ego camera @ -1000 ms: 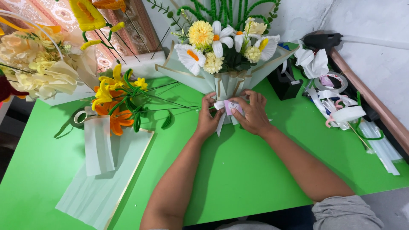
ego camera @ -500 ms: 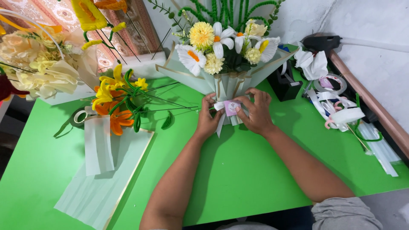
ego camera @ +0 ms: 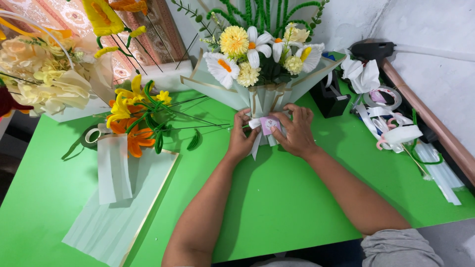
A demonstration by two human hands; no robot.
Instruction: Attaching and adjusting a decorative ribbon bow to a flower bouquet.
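Just above the fingertips, the wrapped bouquet (ego camera: 262, 74) is standing while the left hand (ego camera: 241, 138) and right hand (ego camera: 298, 132) are pinching a small pink tag (ego camera: 269, 124) against its white ribbon (ego camera: 256, 141), a black tape dispenser (ego camera: 329, 96) sitting near the right fingers.

Bright green table (ego camera: 297, 207) w/ lots on it. Wrapped bouquet (ego camera: 264, 74) stands at far center, black tape dispenser (ego camera: 329, 96) just right of it. Ribbon rolls (ego camera: 391, 123) and glue sticks (ego camera: 440, 170) along right edge. Pale wrapping sheets (ego camera: 116, 207) lie near left, loose yellow & orange flowers (ego camera: 133, 118) on their far end.
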